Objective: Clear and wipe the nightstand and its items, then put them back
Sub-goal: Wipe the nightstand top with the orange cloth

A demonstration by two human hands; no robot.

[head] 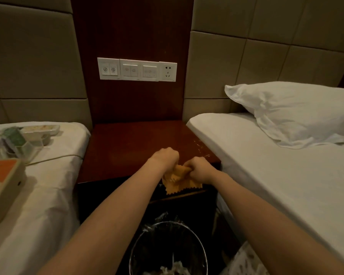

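The dark red wooden nightstand [127, 147] stands between two beds, its top bare. Over its front right edge both hands hold a small yellow-orange cloth [179, 181] with a zigzag hem. My left hand [164, 156] grips the cloth's upper left part with curled fingers. My right hand [199, 168] grips its upper right part the same way. The cloth's lower half hangs down in front of the nightstand. The items from the nightstand lie on the left bed: a green-labelled clear holder [18, 141], a flat tray [41, 131] and a beige telephone [2, 185].
A wire waste bin [168, 249] lined with plastic stands on the floor below my arms. A white pillow [294, 112] lies on the right bed [266, 175]. A switch and socket panel [137, 69] sits on the wall above the nightstand.
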